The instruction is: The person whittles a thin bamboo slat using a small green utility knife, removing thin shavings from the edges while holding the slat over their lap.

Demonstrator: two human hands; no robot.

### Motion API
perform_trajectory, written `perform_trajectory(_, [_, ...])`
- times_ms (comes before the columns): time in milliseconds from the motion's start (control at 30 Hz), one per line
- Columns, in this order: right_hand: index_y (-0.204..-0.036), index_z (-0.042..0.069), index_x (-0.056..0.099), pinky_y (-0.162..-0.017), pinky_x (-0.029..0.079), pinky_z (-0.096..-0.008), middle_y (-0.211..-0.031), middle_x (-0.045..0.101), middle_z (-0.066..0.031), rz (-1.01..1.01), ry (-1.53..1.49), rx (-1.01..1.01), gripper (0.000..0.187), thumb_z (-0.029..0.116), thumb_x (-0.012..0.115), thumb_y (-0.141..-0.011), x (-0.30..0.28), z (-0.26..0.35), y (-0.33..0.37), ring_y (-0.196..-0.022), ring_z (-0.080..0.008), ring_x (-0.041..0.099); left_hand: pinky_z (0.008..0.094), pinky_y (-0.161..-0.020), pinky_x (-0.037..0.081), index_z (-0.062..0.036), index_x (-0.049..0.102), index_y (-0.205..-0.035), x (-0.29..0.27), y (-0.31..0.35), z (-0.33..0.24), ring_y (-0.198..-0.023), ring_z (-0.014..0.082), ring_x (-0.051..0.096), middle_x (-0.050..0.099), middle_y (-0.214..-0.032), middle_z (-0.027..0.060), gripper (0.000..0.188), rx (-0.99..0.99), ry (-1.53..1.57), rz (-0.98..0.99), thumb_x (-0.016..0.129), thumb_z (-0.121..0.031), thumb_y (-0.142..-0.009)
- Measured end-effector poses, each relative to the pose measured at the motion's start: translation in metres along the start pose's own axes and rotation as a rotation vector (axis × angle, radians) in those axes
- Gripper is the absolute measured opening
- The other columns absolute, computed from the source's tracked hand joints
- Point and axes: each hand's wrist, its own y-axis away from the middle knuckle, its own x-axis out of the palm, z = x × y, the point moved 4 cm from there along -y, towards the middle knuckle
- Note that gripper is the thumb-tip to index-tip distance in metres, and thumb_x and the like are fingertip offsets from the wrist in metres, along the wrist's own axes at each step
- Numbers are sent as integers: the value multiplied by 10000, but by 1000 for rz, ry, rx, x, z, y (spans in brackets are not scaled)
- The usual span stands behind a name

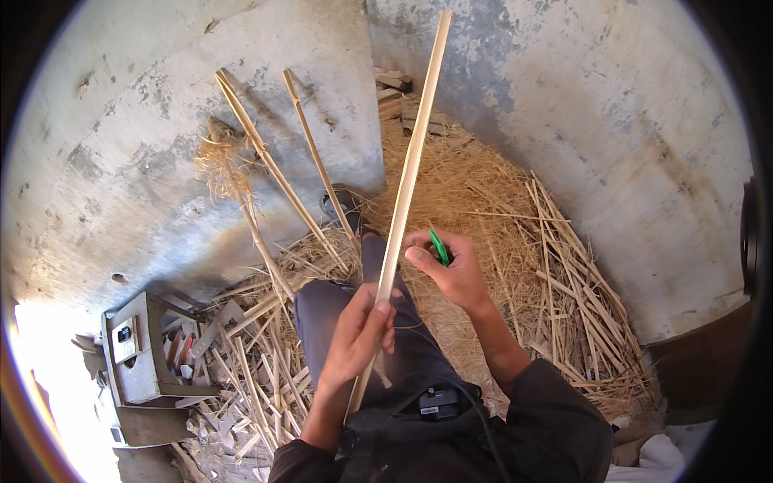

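A long, pale split bamboo strip (411, 165) slants up from my lap, with its far end high in front of me. My left hand (358, 334) is closed round its lower part, thumb on top. To the right of the strip, my right hand (457, 278) has curled fingers round a slim green object (439, 247). Its green end sticks out above the fingers; the rest is hidden, so I cannot make out its kind. The fingertips of this hand come close to the strip; whether they touch it I cannot tell.
Bamboo poles (270, 157) lean on the left wall, one topped with frayed fibres (225, 165). Cut strips (576, 294) lie heaped at the right, beside shavings (475, 181) on the floor. A worn box-like wooden stand (133, 390) and scraps are at the lower left. Walls enclose the corner.
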Motion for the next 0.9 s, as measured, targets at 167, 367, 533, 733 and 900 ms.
perform_trajectory(167, [-1060, -9, 769, -609, 389, -222, -788, 646, 54, -9, 32, 43, 199, 170, 802, -981, -1, 10, 1, -697, -19, 516, 269, -647, 542, -9, 538, -1367, 4, -4, -3, -684, 73, 545, 505, -879, 2, 271, 46, -25, 31, 471, -170, -1159])
perform_trajectory(367, [-1029, 20, 790, -560, 311, -224, -749, 605, 81, -67, 38, 3, 169, 186, 786, -997, -2, 12, 3, -644, -1, 445, 340, -780, 615, 16, 527, -1378, 7, -2, -4, -795, 144, 665, 611, -972, 65, 294, 103, -43, 61, 516, -152, -1137])
perform_trajectory(533, [-1012, 15, 790, -574, 366, -223, -746, 653, 53, -151, -25, -53, 177, 191, 789, -994, -3, 20, -1, -661, -12, 517, 376, -973, 593, 26, 543, -1385, -8, 7, 23, -1048, 205, 733, 681, -1118, 101, 360, 74, -140, 136, 657, -113, -1073])
perform_trajectory(733, [-995, 4, 785, -593, 388, -215, -810, 707, 18, -192, -31, -99, 177, 180, 795, -988, -4, 12, -2, -692, -24, 560, 325, -943, 584, 36, 633, -1320, -20, 21, 39, -1039, 158, 721, 710, -1149, 95, 269, -29, -92, 93, 635, -100, -1088])
perform_trajectory(900, [-1040, 2, 767, -599, 385, -216, -787, 664, 29, -205, -63, -143, 201, 200, 770, -1005, 1, 7, -2, -697, -26, 554, 302, -840, 577, 21, 669, -1279, -18, 25, 32, -911, 128, 715, 733, -979, 52, 253, -23, -240, 45, 584, -160, -1125])
